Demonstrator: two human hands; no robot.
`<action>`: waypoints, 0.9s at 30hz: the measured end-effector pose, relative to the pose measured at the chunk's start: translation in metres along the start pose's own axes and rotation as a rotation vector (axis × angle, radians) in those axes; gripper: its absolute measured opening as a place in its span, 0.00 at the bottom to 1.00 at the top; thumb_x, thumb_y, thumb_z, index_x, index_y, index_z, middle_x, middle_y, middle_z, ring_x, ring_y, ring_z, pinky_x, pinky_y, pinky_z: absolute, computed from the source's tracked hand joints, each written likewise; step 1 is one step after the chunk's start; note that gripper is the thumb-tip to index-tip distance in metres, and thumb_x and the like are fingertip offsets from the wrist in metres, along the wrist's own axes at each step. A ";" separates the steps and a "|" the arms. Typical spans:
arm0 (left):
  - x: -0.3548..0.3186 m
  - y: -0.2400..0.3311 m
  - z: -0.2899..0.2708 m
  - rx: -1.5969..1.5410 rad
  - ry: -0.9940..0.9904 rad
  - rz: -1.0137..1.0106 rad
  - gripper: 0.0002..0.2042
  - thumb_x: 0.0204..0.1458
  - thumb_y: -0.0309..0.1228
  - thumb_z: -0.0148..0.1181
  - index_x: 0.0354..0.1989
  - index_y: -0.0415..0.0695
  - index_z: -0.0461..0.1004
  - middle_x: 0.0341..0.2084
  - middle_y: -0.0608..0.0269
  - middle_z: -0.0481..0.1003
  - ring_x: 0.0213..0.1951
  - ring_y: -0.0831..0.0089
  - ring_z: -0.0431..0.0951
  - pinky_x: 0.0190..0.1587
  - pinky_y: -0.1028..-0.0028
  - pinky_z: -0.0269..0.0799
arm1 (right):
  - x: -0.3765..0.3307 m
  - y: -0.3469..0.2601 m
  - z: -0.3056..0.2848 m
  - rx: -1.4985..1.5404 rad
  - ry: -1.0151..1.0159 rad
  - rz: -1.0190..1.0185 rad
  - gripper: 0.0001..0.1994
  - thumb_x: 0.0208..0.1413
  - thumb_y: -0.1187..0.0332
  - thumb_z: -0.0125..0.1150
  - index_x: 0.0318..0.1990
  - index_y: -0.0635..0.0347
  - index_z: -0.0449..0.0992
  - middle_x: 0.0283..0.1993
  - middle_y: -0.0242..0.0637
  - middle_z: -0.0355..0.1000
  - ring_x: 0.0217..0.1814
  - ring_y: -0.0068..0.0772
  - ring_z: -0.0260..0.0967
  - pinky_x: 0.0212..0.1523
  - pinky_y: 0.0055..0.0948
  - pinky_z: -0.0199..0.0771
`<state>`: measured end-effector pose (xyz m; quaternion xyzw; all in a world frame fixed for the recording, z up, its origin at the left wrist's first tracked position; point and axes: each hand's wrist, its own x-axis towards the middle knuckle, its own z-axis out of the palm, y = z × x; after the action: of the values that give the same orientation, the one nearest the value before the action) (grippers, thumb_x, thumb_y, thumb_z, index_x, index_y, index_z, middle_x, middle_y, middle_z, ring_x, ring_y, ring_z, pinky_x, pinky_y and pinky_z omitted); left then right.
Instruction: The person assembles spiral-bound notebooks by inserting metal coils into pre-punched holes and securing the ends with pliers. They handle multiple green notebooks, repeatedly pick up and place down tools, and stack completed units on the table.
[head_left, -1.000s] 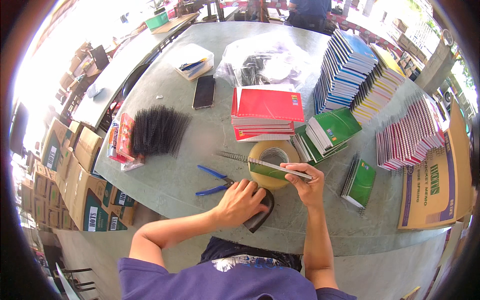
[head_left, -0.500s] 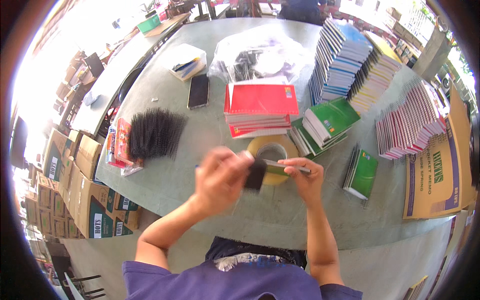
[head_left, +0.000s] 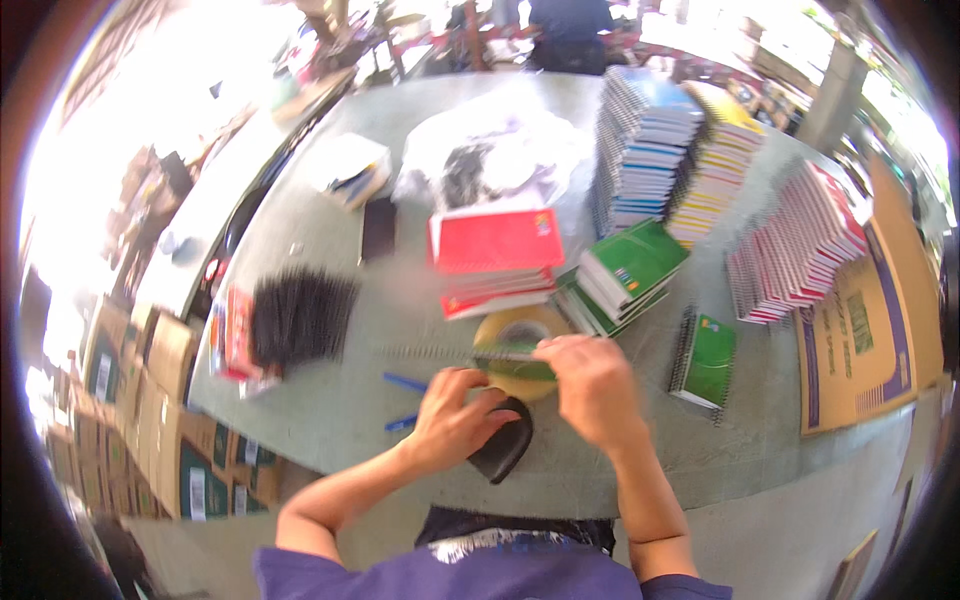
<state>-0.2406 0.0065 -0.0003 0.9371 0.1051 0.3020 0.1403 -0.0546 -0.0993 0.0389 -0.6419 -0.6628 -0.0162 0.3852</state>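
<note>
My right hand (head_left: 595, 390) pinches a small green spiral notebook (head_left: 515, 366) edge-on above a roll of tape (head_left: 510, 326). A thin dark wire coil (head_left: 425, 352) sticks out to the left from the notebook's edge. Just below, my left hand (head_left: 455, 425) is closed, its fingers curled at a flat black piece with a rounded edge (head_left: 503, 447); what this piece is, I cannot make out. Two blue handles (head_left: 405, 382) of a tool show beside my left hand, the rest hidden. Blur softens both hands.
Black coils (head_left: 303, 315) lie in a heap at the left. Red notebooks (head_left: 500, 240), green notebooks (head_left: 635, 262), tall blue-edged (head_left: 650, 150) and yellow-edged stacks (head_left: 715, 165) stand beyond. A single green notebook (head_left: 705, 358), red-edged stack (head_left: 795, 245) and carton (head_left: 860, 340) are at the right.
My left hand has come down and slightly right with the black piece. My right hand has turned over the notebook; the coil now juts out leftward. The blue handles have come into sight.
</note>
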 end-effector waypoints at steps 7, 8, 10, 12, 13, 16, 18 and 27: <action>0.027 -0.031 -0.027 -0.052 -0.046 0.017 0.12 0.44 0.24 0.64 0.37 0.43 0.72 0.28 0.59 0.75 0.28 0.57 0.75 0.33 0.64 0.70 | 0.013 -0.021 0.037 -0.153 -0.043 -0.011 0.11 0.43 0.71 0.58 0.37 0.59 0.74 0.35 0.36 0.70 0.42 0.37 0.68 0.42 0.34 0.67; 0.027 -0.027 -0.032 -0.034 -0.089 -0.031 0.11 0.44 0.24 0.63 0.37 0.43 0.72 0.28 0.58 0.75 0.29 0.56 0.75 0.33 0.64 0.71 | 0.009 -0.022 0.038 -0.149 -0.038 0.015 0.12 0.44 0.71 0.58 0.39 0.58 0.75 0.36 0.35 0.71 0.42 0.37 0.69 0.42 0.35 0.67; 0.030 -0.018 -0.037 -0.005 -0.179 -0.133 0.10 0.44 0.25 0.63 0.35 0.42 0.71 0.29 0.57 0.75 0.29 0.55 0.75 0.32 0.62 0.72 | 0.004 -0.019 0.036 -0.155 -0.013 0.033 0.12 0.45 0.70 0.59 0.39 0.56 0.75 0.35 0.34 0.72 0.42 0.37 0.70 0.43 0.35 0.67; 0.040 -0.009 -0.039 0.013 -0.066 -0.110 0.09 0.45 0.25 0.63 0.34 0.42 0.72 0.28 0.56 0.75 0.29 0.56 0.76 0.31 0.62 0.72 | 0.002 -0.015 0.037 -0.182 0.028 0.020 0.10 0.45 0.69 0.59 0.38 0.56 0.75 0.33 0.33 0.73 0.41 0.36 0.71 0.43 0.34 0.67; 0.040 -0.004 -0.041 0.024 -0.046 -0.137 0.09 0.45 0.25 0.62 0.34 0.42 0.72 0.27 0.56 0.74 0.29 0.56 0.76 0.30 0.63 0.72 | 0.002 -0.013 0.041 -0.182 0.029 0.006 0.10 0.45 0.68 0.59 0.38 0.55 0.75 0.33 0.34 0.73 0.41 0.36 0.71 0.43 0.34 0.67; 0.030 -0.018 -0.049 -0.056 -0.104 -0.127 0.12 0.43 0.24 0.64 0.36 0.42 0.71 0.26 0.55 0.72 0.27 0.57 0.75 0.29 0.65 0.71 | 0.003 -0.011 0.047 -0.194 0.024 0.008 0.10 0.46 0.67 0.59 0.38 0.54 0.75 0.33 0.34 0.73 0.41 0.35 0.71 0.43 0.35 0.66; 0.016 -0.038 -0.048 -0.120 -0.209 -0.238 0.14 0.40 0.23 0.65 0.36 0.41 0.71 0.25 0.55 0.70 0.25 0.59 0.74 0.27 0.66 0.69 | 0.002 -0.011 0.048 -0.159 0.035 0.001 0.10 0.47 0.66 0.59 0.38 0.54 0.75 0.33 0.33 0.73 0.41 0.34 0.70 0.45 0.35 0.65; 0.012 -0.044 -0.031 -0.118 -0.143 -0.238 0.15 0.38 0.28 0.68 0.34 0.42 0.70 0.24 0.58 0.70 0.22 0.58 0.72 0.25 0.65 0.67 | 0.001 -0.009 0.042 0.005 0.142 -0.014 0.08 0.45 0.69 0.60 0.35 0.54 0.76 0.33 0.34 0.72 0.40 0.35 0.69 0.46 0.35 0.62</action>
<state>-0.2538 0.0576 0.0157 0.9273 0.1870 0.2212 0.2371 -0.0825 -0.0785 0.0143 -0.6336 -0.6381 -0.0626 0.4329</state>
